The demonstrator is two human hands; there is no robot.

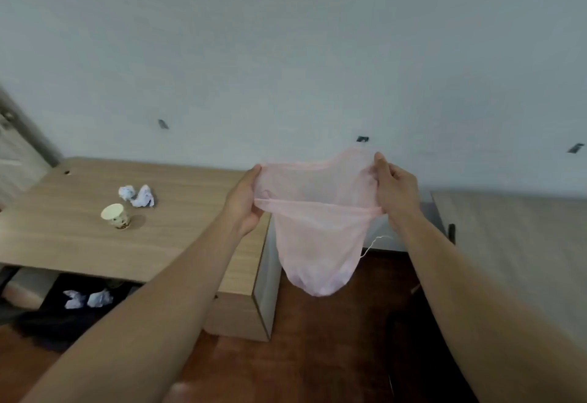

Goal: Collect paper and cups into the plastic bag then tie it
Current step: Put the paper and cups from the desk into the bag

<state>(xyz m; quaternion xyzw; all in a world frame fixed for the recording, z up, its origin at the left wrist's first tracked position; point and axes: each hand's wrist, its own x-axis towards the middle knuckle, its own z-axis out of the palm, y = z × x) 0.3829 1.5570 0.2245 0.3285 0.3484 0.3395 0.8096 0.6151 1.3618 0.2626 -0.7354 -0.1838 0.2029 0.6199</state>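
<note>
Plastic bag (317, 237) hangs beyond desk (79, 244) edge, mouth stretched between both hands.

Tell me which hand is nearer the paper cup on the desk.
Left. The left hand holds the plastic bag open, right of the paper cup; the right hand holds its other side, farther right, past the desk edge.

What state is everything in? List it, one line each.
Bag: untied, mouth held open, hanging.
Left hand: grips bag rim.
Right hand: grips bag rim.
Cup: upright on desk, unbagged.
Papers on desk: crumpled, unbagged.
Papers under desk: crumpled, unbagged.
</note>
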